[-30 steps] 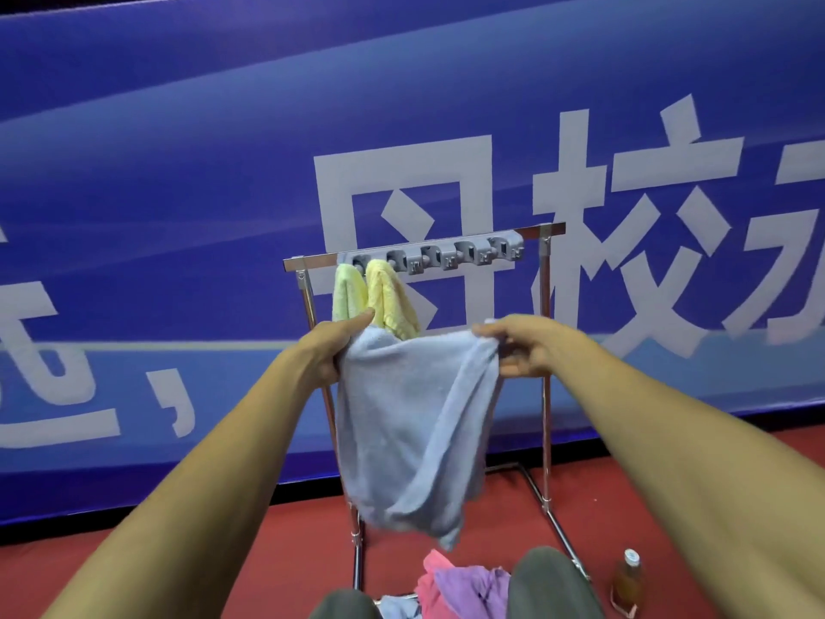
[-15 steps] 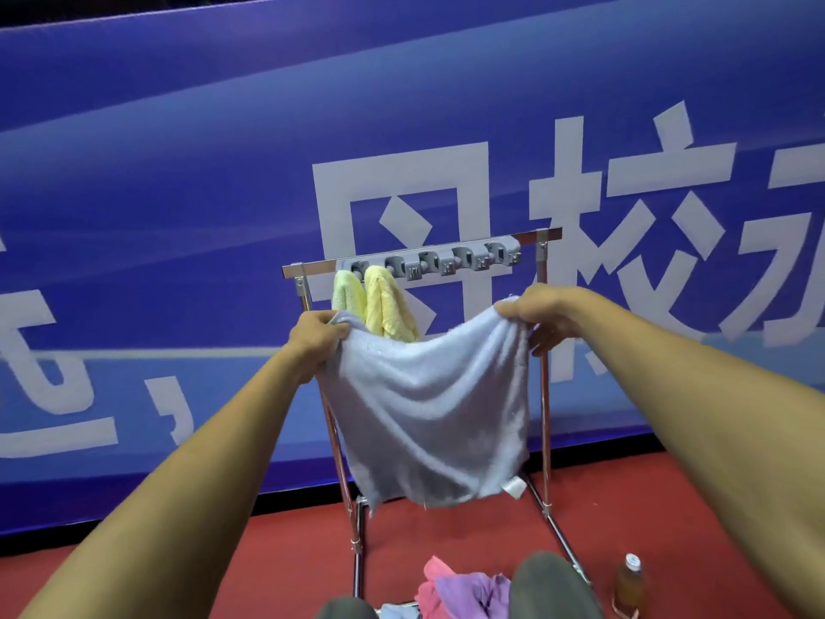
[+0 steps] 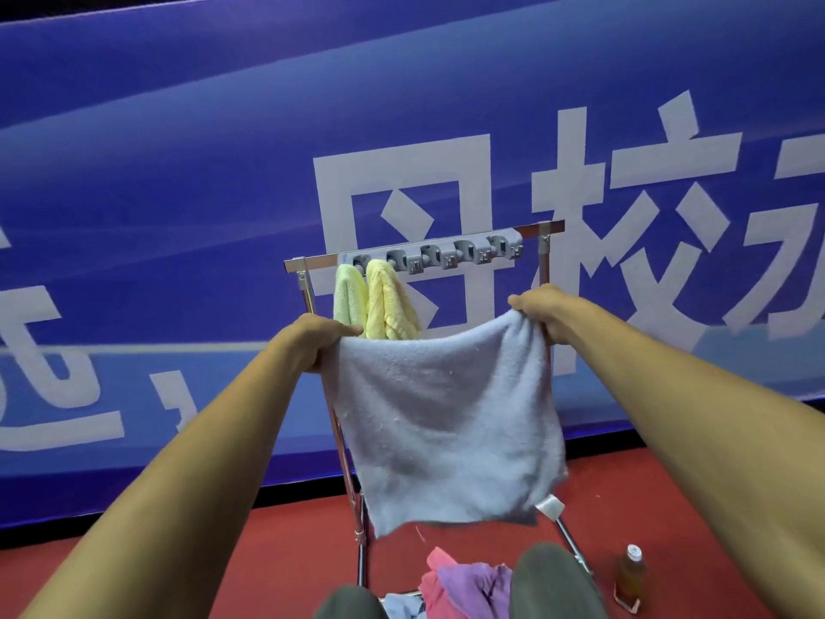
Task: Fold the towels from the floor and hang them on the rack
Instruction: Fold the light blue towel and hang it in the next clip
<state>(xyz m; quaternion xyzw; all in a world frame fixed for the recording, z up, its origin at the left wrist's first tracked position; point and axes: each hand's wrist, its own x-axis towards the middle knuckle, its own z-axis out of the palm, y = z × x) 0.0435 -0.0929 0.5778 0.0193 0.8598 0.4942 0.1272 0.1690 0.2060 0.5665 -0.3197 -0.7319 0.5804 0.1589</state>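
Light blue towel (image 3: 446, 417) is held spread in the air in front of the rack (image 3: 312, 263), its top edge sagging between the hands.

Left hand (image 3: 319, 339) grips the top corner at the cloth's 10 o'clock, fingers curled over the edge. Right hand (image 3: 542, 312) pinches the corner at 2 o'clock and sits slightly higher. White label (image 3: 551, 506) hangs at the 5 o'clock corner.

Green towel (image 3: 348, 297) and yellow towel (image 3: 388, 301) hang from the grey hook strip (image 3: 446, 257), at 11 o'clock of the blue one.

Judgement: the first fold is due.
- Level the hands and draw the top edge taut.
- Bring corner to corner so the edges match, label turned inside.
- The free hooks lie to 3 o'clock of the yellow towel.

Pile of towels (image 3: 468, 583) lies on the red floor (image 3: 268, 551) at 6 o'clock.
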